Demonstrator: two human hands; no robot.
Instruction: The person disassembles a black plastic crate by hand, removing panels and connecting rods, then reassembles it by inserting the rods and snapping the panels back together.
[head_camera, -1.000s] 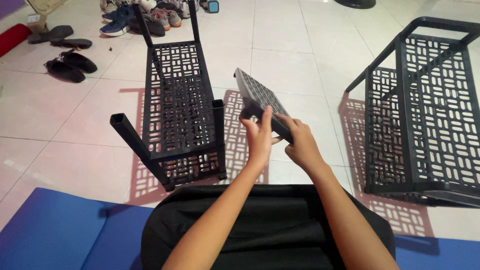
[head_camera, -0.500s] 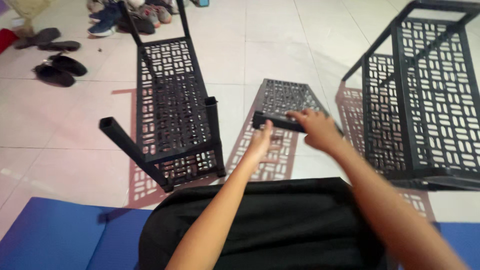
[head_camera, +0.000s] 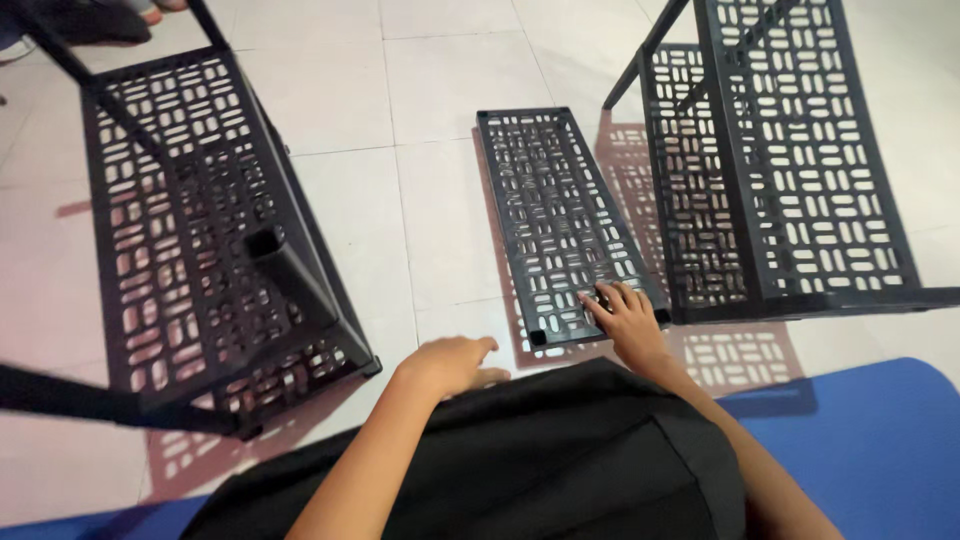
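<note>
Lying flat on the tiled floor (head_camera: 440, 110), the black lattice shelf panel (head_camera: 555, 215) runs w/ its long axis away from the person, near short edge just ahead of the lap. Right hand (head_camera: 628, 318) rests on the panel's near right corner, fingers spread and flat, not gripping. Left hand (head_camera: 450, 362) hovers loosely curled, holding nothing, just left of that near edge, so the right is nearer. Rack frames flank it: one left (head_camera: 200, 250), one right (head_camera: 780, 170).
</note>
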